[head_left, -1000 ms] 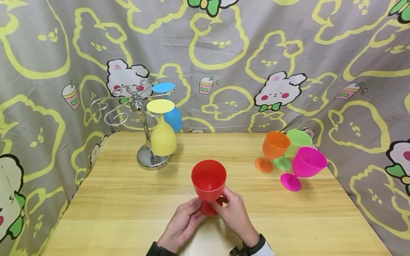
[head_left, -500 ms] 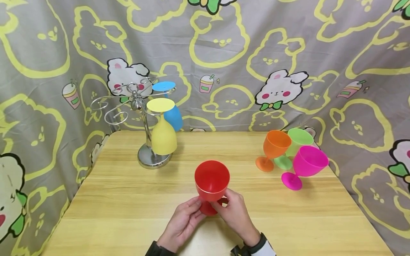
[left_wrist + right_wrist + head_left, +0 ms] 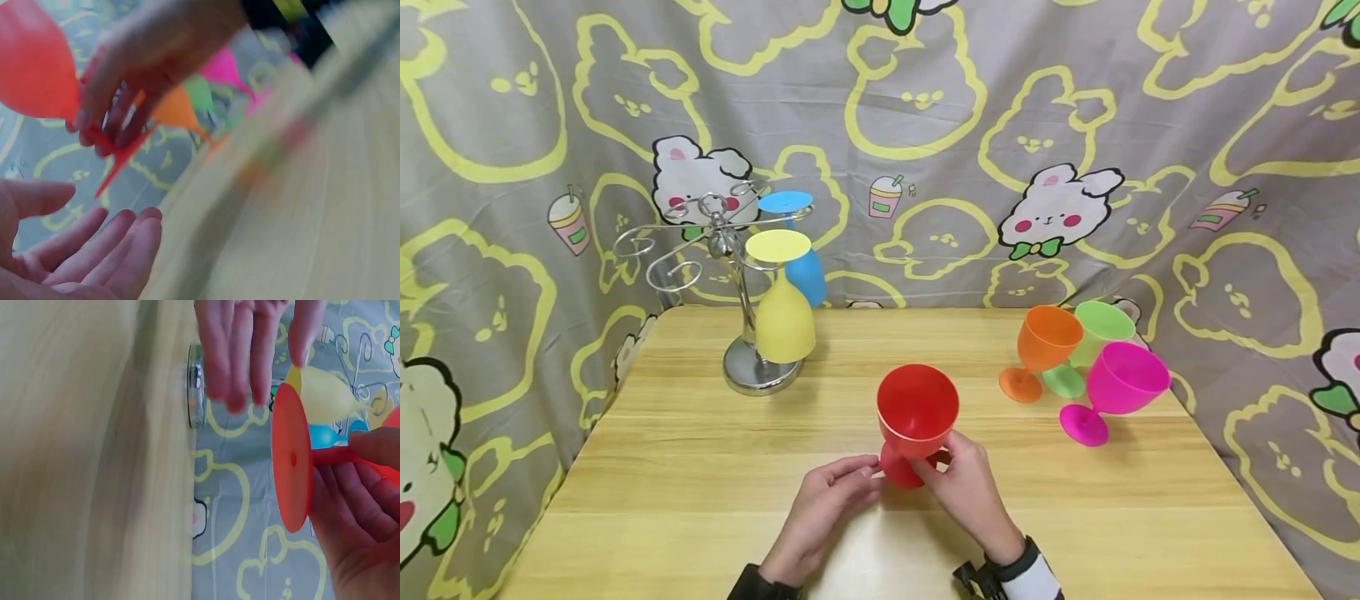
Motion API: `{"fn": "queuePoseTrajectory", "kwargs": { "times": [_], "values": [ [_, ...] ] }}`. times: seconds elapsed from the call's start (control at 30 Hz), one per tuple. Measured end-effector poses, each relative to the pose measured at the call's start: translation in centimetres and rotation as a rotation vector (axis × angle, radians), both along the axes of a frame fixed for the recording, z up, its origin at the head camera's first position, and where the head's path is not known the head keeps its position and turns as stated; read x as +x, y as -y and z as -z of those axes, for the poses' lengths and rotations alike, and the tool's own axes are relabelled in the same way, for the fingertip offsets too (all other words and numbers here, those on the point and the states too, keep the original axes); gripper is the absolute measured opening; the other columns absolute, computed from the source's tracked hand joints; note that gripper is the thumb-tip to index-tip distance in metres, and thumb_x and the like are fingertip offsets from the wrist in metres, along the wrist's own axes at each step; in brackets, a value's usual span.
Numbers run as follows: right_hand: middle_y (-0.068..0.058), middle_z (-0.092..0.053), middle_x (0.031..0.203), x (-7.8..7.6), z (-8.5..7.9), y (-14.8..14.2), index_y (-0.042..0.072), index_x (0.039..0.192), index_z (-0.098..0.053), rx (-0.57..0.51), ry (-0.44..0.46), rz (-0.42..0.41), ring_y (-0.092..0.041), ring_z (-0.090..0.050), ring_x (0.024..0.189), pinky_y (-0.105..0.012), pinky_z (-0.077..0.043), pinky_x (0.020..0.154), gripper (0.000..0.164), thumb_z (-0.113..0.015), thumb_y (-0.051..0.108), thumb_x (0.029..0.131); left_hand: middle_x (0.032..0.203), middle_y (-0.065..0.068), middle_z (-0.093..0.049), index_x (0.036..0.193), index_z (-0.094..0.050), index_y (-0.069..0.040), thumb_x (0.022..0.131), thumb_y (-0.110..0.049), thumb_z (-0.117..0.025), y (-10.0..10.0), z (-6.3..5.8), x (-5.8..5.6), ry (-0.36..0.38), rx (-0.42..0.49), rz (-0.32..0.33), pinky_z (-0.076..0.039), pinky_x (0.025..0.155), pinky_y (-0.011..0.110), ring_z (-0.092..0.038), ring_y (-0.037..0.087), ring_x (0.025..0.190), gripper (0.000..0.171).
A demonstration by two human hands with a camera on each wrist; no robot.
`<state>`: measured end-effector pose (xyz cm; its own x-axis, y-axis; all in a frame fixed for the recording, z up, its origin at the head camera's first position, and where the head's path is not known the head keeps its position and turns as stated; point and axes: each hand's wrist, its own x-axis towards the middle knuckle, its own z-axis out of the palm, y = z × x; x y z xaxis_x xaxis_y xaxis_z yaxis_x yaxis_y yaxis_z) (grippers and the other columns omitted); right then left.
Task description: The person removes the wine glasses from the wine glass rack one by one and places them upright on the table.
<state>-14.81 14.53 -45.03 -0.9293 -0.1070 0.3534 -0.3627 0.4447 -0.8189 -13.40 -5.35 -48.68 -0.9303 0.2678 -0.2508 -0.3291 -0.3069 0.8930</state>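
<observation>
A red plastic goblet (image 3: 917,408) is held upright above the table, bowl up. My right hand (image 3: 966,492) pinches its stem between thumb and fingers; the right wrist view shows the round red foot (image 3: 292,459) uncovered. My left hand (image 3: 831,504) is beside the foot with fingers extended; in the left wrist view its fingers (image 3: 119,244) are apart from the goblet. A chrome stemware rack (image 3: 741,308) stands at the back left. From it a yellow goblet (image 3: 785,321) and a blue goblet (image 3: 807,275) hang upside down.
At the right of the wooden table (image 3: 700,475) stand an orange goblet (image 3: 1048,337), a light green goblet (image 3: 1105,325) and a magenta goblet (image 3: 1126,379), close together. A patterned cloth (image 3: 925,175) hangs behind the table and along both sides.
The red goblet has moved right and slightly away from me in my right hand. My left hand has let go of its foot and shifted a little left.
</observation>
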Motion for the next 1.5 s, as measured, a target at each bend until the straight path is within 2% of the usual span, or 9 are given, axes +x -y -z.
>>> {"fn": "queuePoseTrajectory", "kwargs": {
  "times": [0.13,0.27,0.37,0.47,0.57,0.7,0.93,1.13,1.5],
  "values": [
    [0.013,-0.064,0.097,-0.5,0.7,-1.1,0.026,0.102,-0.062,0.015,0.005,0.012,-0.008,-0.060,0.084,-0.024,-0.055,0.066,0.038,-0.074,0.005,0.074,0.115,0.016,-0.061,0.119,-0.059,-0.004,0.086,-0.031,-0.063,0.5,-0.6,-0.2,-0.131,-0.298,0.019,-0.052,0.083,0.040,-0.059,0.030,0.101,0.043],
    [0.010,-0.064,0.097,-0.8,1.0,-2.2,0.023,0.103,-0.061,0.040,0.028,0.034,-0.010,-0.059,0.084,-0.025,-0.055,0.067,0.038,-0.074,0.003,0.073,0.116,0.010,-0.061,0.120,-0.059,-0.016,0.087,-0.044,-0.058,1.2,-1.6,-0.4,-0.258,-0.605,0.037,-0.053,0.078,0.037,-0.059,0.024,0.102,0.044],
    [0.007,-0.064,0.097,-1.0,1.3,-3.2,0.019,0.103,-0.062,0.067,0.047,0.068,-0.012,-0.059,0.084,-0.025,-0.054,0.068,0.036,-0.073,0.001,0.073,0.123,0.005,-0.057,0.123,-0.056,-0.024,0.085,-0.052,-0.054,1.7,-2.3,-0.4,-0.336,-0.806,0.022,-0.051,0.082,0.039,-0.057,0.023,0.107,0.047],
    [0.003,-0.064,0.098,-1.2,1.6,-4.3,0.015,0.104,-0.062,0.070,0.076,0.089,-0.014,-0.059,0.087,-0.026,-0.054,0.070,0.034,-0.071,0.000,0.075,0.131,0.002,-0.051,0.127,-0.052,-0.024,0.085,-0.056,-0.052,2.0,-2.7,-0.2,-0.410,-0.925,-0.006,-0.045,0.092,0.043,-0.050,0.024,0.117,0.053],
    [-0.002,-0.064,0.101,-1.4,2.1,-5.6,0.011,0.106,-0.060,0.051,0.106,0.091,-0.018,-0.060,0.091,-0.028,-0.055,0.074,0.031,-0.068,0.001,0.078,0.134,-0.001,-0.047,0.130,-0.050,-0.023,0.085,-0.057,-0.051,2.1,-3.0,-0.1,-0.466,-0.980,-0.023,-0.038,0.099,0.047,-0.043,0.023,0.123,0.057],
    [-0.006,-0.064,0.103,-1.7,2.8,-7.2,0.007,0.107,-0.059,0.057,0.150,0.134,-0.021,-0.061,0.095,-0.031,-0.054,0.076,0.028,-0.067,0.004,0.080,0.136,-0.001,-0.044,0.132,-0.048,-0.022,0.085,-0.057,-0.051,2.0,-3.0,0.2,-0.478,-1.003,-0.020,-0.032,0.102,0.050,-0.038,0.024,0.127,0.058],
    [-0.012,-0.063,0.104,-2.5,3.3,-9.8,0.004,0.108,-0.059,0.121,0.239,0.277,-0.025,-0.059,0.098,-0.037,-0.050,0.079,0.028,-0.065,0.011,0.082,0.137,-0.004,-0.044,0.133,-0.046,-0.024,0.085,-0.057,-0.050,1.9,-2.6,0.4,-0.459,-1.090,-0.066,-0.034,0.100,0.052,-0.038,0.022,0.127,0.059],
    [-0.016,-0.060,0.111,-3.5,3.6,-11.6,0.001,0.115,-0.054,0.085,0.276,0.297,-0.026,-0.055,0.104,-0.041,-0.047,0.086,0.033,-0.063,0.009,0.084,0.137,-0.004,-0.045,0.133,-0.047,-0.023,0.083,-0.064,-0.047,1.9,-2.4,0.6,-0.463,-1.200,-0.111,-0.038,0.095,0.054,-0.038,0.023,0.127,0.065],
    [-0.018,-0.060,0.109,-4.9,4.3,-13.9,-0.001,0.112,-0.056,0.096,0.274,0.328,-0.029,-0.055,0.102,-0.042,-0.046,0.086,0.032,-0.063,0.010,0.084,0.134,-0.004,-0.048,0.131,-0.050,-0.023,0.084,-0.059,-0.051,1.6,-2.5,0.8,-0.478,-1.185,-0.139,-0.039,0.096,0.051,-0.042,0.022,0.124,0.059]
  ]
}}
